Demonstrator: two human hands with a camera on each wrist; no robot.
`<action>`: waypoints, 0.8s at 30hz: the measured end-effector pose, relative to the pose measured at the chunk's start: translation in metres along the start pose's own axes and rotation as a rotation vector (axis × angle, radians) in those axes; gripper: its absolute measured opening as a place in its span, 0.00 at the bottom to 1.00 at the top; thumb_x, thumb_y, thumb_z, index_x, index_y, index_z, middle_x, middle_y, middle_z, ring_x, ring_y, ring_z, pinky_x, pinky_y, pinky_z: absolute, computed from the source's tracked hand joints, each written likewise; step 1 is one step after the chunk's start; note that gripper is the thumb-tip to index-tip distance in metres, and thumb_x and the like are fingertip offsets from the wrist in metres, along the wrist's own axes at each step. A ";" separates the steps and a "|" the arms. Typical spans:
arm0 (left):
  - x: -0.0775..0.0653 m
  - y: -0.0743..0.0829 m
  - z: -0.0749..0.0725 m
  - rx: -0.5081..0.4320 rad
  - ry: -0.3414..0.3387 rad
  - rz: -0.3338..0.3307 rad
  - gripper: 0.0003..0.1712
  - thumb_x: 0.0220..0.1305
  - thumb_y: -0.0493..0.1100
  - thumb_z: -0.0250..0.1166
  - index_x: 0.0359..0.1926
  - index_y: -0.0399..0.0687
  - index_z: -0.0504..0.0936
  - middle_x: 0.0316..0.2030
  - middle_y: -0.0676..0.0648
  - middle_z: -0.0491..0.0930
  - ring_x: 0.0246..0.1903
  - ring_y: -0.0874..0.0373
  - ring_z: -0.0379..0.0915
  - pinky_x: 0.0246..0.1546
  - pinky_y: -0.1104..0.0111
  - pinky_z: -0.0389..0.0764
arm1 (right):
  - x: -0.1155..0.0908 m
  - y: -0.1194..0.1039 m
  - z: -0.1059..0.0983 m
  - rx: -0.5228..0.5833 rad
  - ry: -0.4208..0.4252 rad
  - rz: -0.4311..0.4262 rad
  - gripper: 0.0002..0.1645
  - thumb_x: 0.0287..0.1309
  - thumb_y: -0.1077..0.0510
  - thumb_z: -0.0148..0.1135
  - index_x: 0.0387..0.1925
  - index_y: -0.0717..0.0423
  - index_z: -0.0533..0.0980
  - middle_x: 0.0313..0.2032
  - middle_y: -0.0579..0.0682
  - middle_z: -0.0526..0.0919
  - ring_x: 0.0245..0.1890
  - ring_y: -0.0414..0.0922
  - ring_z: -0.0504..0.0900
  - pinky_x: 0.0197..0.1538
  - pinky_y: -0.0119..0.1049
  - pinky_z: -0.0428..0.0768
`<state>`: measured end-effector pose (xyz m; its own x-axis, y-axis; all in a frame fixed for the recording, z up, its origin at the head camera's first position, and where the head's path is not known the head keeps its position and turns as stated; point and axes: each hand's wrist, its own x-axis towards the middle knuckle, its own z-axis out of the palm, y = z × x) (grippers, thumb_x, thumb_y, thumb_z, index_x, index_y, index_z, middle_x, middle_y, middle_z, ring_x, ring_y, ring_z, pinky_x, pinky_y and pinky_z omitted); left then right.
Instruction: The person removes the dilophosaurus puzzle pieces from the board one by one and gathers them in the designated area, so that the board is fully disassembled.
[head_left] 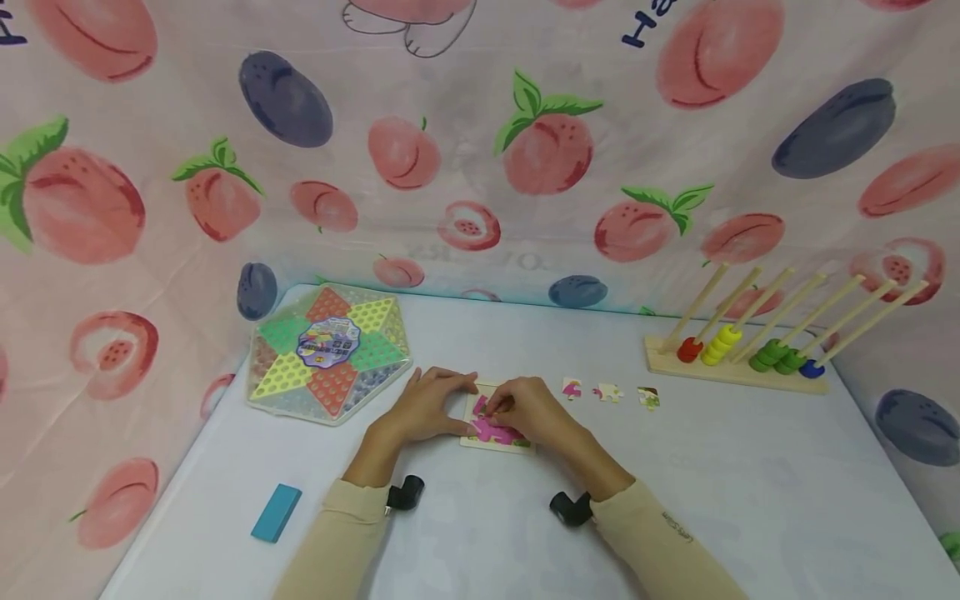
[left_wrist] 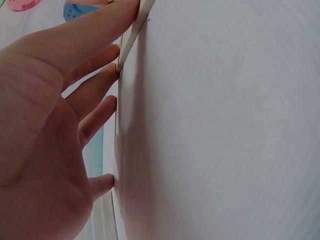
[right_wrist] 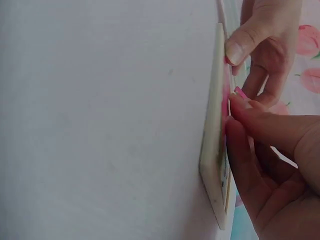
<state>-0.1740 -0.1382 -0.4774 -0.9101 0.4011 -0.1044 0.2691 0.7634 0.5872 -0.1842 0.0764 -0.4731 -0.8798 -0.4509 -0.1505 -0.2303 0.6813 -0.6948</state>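
A small jigsaw board (head_left: 491,446) with a pale frame and pink and green pieces in it lies flat on the table. My left hand (head_left: 430,406) holds its left side, thumb on the near part and index finger by the far corner. In the left wrist view the left hand's (left_wrist: 55,115) other fingertips rest on the table. Over the board, my right hand (head_left: 536,412) pinches a puzzle piece (right_wrist: 240,93) between thumb and index finger; only a pink bit of it shows. Three loose puzzle pieces, the nearest a pink-and-white one (head_left: 572,387), lie right of the board.
A hexagonal Chinese checkers set (head_left: 330,354) lies at the back left. The wooden bead counting frame (head_left: 742,372) with upright rods stands at the back right. A blue block (head_left: 276,512) lies at the front left. Behind the table hangs a fruit-patterned cloth (head_left: 465,167).
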 end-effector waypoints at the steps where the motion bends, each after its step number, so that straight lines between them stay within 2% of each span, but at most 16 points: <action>1: 0.000 0.000 0.000 -0.001 -0.002 0.002 0.36 0.51 0.54 0.80 0.63 0.58 0.81 0.68 0.54 0.77 0.72 0.51 0.63 0.79 0.34 0.40 | -0.001 0.000 -0.002 0.011 0.002 0.003 0.04 0.55 0.60 0.76 0.34 0.49 0.88 0.32 0.42 0.88 0.34 0.37 0.80 0.39 0.25 0.82; 6: -0.001 0.001 -0.001 0.007 -0.009 0.002 0.36 0.51 0.55 0.81 0.61 0.59 0.81 0.69 0.54 0.76 0.72 0.51 0.63 0.79 0.33 0.41 | -0.011 -0.003 -0.023 0.124 0.000 0.018 0.05 0.57 0.58 0.75 0.37 0.50 0.88 0.39 0.47 0.89 0.37 0.39 0.84 0.39 0.28 0.85; 10: -0.001 0.002 -0.003 0.009 -0.012 -0.002 0.37 0.50 0.56 0.80 0.62 0.58 0.81 0.69 0.53 0.76 0.72 0.51 0.63 0.79 0.33 0.41 | -0.019 -0.001 -0.046 0.192 0.014 -0.025 0.07 0.64 0.62 0.68 0.43 0.54 0.87 0.46 0.53 0.88 0.41 0.45 0.86 0.38 0.33 0.89; 13: -0.002 0.002 -0.004 0.012 -0.015 -0.006 0.38 0.51 0.56 0.80 0.63 0.58 0.80 0.69 0.53 0.76 0.73 0.50 0.63 0.79 0.34 0.40 | -0.025 0.006 -0.060 0.186 0.059 -0.066 0.09 0.67 0.63 0.63 0.46 0.54 0.86 0.48 0.54 0.87 0.43 0.50 0.85 0.38 0.37 0.90; 16: -0.002 0.001 -0.005 0.018 -0.014 -0.012 0.39 0.50 0.56 0.80 0.64 0.58 0.80 0.68 0.53 0.77 0.73 0.51 0.63 0.79 0.35 0.40 | -0.032 0.015 -0.072 0.158 0.108 -0.065 0.09 0.67 0.60 0.64 0.46 0.53 0.86 0.48 0.54 0.88 0.45 0.52 0.85 0.38 0.37 0.89; 20: -0.001 -0.001 -0.003 0.009 -0.011 -0.003 0.38 0.51 0.56 0.80 0.64 0.58 0.80 0.68 0.54 0.77 0.73 0.51 0.63 0.79 0.35 0.40 | -0.042 0.027 -0.087 0.115 0.140 0.017 0.08 0.62 0.54 0.71 0.43 0.48 0.86 0.47 0.52 0.87 0.44 0.48 0.84 0.35 0.33 0.87; 24: 0.000 -0.002 0.000 0.003 -0.008 0.006 0.37 0.51 0.56 0.80 0.63 0.58 0.80 0.69 0.54 0.76 0.73 0.51 0.63 0.79 0.34 0.39 | -0.051 0.042 -0.098 0.080 0.134 0.066 0.08 0.60 0.57 0.72 0.41 0.52 0.85 0.46 0.54 0.87 0.41 0.48 0.86 0.33 0.32 0.87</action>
<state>-0.1743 -0.1399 -0.4783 -0.9058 0.4098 -0.1072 0.2756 0.7623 0.5856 -0.1896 0.1843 -0.4257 -0.9409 -0.3216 -0.1064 -0.1405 0.6563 -0.7413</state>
